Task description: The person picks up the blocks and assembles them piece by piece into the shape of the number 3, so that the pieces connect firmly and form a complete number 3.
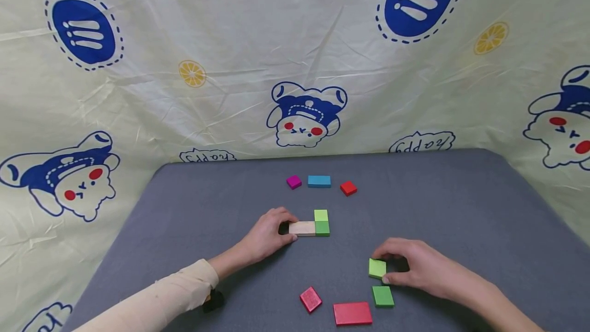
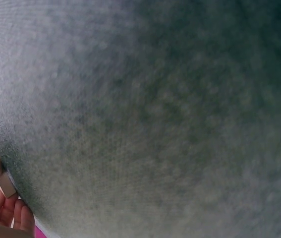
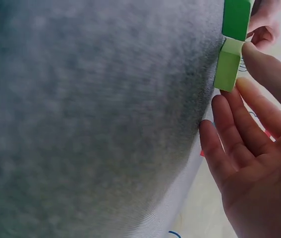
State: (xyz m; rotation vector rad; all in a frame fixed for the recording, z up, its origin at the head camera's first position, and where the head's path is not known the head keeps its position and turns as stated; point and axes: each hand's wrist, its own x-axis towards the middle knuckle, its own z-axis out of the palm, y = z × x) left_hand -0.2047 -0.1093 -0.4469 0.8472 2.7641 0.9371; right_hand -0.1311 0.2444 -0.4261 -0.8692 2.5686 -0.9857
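Observation:
My left hand [image 1: 267,233] holds a pale wooden block [image 1: 302,228] between thumb and fingers at its left end. Against the block's right end lies a green block [image 1: 322,228], with a light green block [image 1: 320,215] touching its far side. In the left wrist view, only part of the left hand [image 2: 4,213] shows at the lower left edge. My right hand [image 1: 421,265] pinches another light green block [image 1: 377,268] by its far and near sides. Just nearer to me lies a second green block [image 1: 383,296], apart from it in the head view.
Along the back lie a magenta block [image 1: 294,182], a blue block [image 1: 319,181] and a red block [image 1: 349,188]. Near the front are a small pinkish-red block [image 1: 311,299] and a larger one [image 1: 352,314]. A printed cloth [image 1: 239,111] hangs behind the grey table [image 1: 193,193].

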